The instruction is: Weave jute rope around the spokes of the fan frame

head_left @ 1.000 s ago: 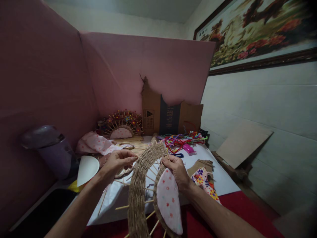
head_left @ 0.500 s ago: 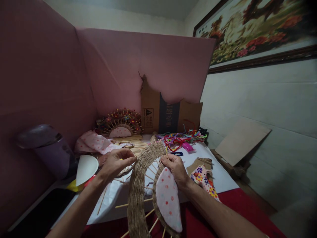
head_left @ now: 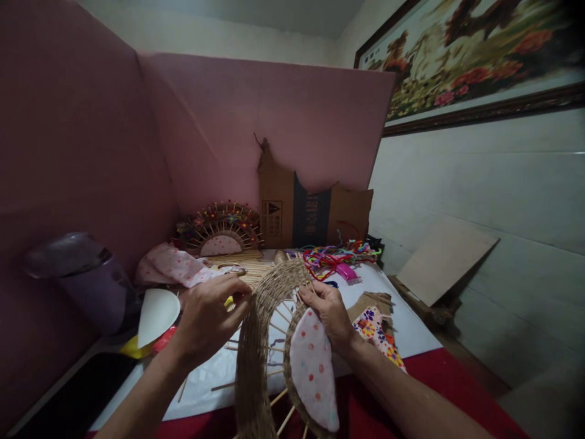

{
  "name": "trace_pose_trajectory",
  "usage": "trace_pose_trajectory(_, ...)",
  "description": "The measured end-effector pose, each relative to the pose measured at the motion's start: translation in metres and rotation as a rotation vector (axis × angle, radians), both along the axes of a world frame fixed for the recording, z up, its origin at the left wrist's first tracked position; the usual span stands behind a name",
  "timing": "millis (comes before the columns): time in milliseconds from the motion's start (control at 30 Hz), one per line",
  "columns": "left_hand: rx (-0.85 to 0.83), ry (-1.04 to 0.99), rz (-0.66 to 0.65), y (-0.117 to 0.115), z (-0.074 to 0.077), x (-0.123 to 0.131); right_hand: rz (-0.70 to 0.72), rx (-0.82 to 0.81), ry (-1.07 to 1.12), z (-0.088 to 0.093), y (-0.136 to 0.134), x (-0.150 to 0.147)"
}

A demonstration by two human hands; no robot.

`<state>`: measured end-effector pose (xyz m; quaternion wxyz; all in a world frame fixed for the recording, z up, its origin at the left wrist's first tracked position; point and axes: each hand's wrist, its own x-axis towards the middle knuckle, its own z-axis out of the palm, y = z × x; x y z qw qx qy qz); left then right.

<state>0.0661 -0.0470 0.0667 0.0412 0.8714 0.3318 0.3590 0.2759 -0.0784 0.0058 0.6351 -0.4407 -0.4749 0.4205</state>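
A half-round fan frame (head_left: 253, 347) of twine woven over thin wooden sticks stands on edge before me. Its inner half-circle is covered with a white cloth pad (head_left: 313, 369) with red dots. My right hand (head_left: 326, 311) is closed on the frame near its upper end, thumb and fingers around the sticks beside the pad. At the outer edge of the woven band, my left hand (head_left: 210, 314) is in a pinch, with its fingertips close to or touching the band. What lies between those fingertips is too small to make out.
A finished-looking fan (head_left: 222, 235) with colourful flowers leans at the back. Loose sticks (head_left: 247, 268), dotted cloth (head_left: 169, 265) and tangled pipe cleaners (head_left: 338, 253) lie on the table. A white half-round piece (head_left: 158, 314) is at left, flowered cloth (head_left: 377, 329) at right, torn cardboard (head_left: 278, 207) behind.
My left hand has turned, showing more of its back, with the fingertips still by the band's outer edge. The frame has shifted slightly right with my right hand, which keeps its hold.
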Motion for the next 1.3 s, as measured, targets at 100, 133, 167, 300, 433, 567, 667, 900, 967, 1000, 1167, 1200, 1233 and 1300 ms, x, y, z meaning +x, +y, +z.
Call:
trace_pose_trajectory(100,-0.021,-0.002,0.009,0.000,0.000,0.000,-0.004,0.006,0.002,-0.001,0.000,0.001)
trace_pose_trajectory(133,-0.042,-0.012,0.008,0.001,-0.001,0.000,-0.003,0.006,0.003,-0.001,0.001,0.001)
trace_pose_trajectory(167,-0.061,-0.027,0.006,0.002,-0.001,0.000,-0.003,0.006,0.005,-0.001,0.001,0.002)
trace_pose_trajectory(300,-0.098,-0.061,0.001,0.006,0.003,0.003,-0.001,0.012,0.018,0.003,0.003,0.003)
trace_pose_trajectory(433,-0.142,-0.067,-0.029,0.011,0.021,0.008,-0.009,0.025,0.027,0.022,0.005,0.005)
trace_pose_trajectory(567,-0.084,-0.062,-0.020,0.022,0.060,0.014,-0.040,0.058,-0.046,0.066,0.009,0.015)
trace_pose_trajectory(667,0.041,-0.040,0.012,0.031,0.105,0.022,-0.135,0.151,-0.177,0.118,0.015,0.024)
trace_pose_trajectory(900,0.265,-0.164,0.151,0.013,0.239,0.043,-0.314,0.510,-0.340,0.259,0.015,0.034)
trace_pose_trajectory(967,0.267,-0.197,0.186,-0.004,0.268,0.047,-0.332,0.545,-0.340,0.292,0.008,0.032)
trace_pose_trajectory(1000,0.280,-0.218,0.208,-0.013,0.280,0.048,-0.371,0.579,-0.323,0.306,0.003,0.030)
trace_pose_trajectory(1167,0.327,-0.108,0.311,-0.041,0.299,0.051,-0.364,0.640,-0.337,0.329,-0.014,0.029)
trace_pose_trajectory(1200,0.312,-0.106,0.316,-0.042,0.295,0.050,-0.371,0.633,-0.329,0.324,-0.014,0.030)
trace_pose_trajectory(1233,0.330,-0.137,0.293,-0.042,0.288,0.050,-0.363,0.604,-0.326,0.315,-0.013,0.032)
trace_pose_trajectory(1300,0.392,-0.176,0.238,-0.039,0.267,0.050,-0.322,0.572,-0.326,0.288,-0.011,0.035)
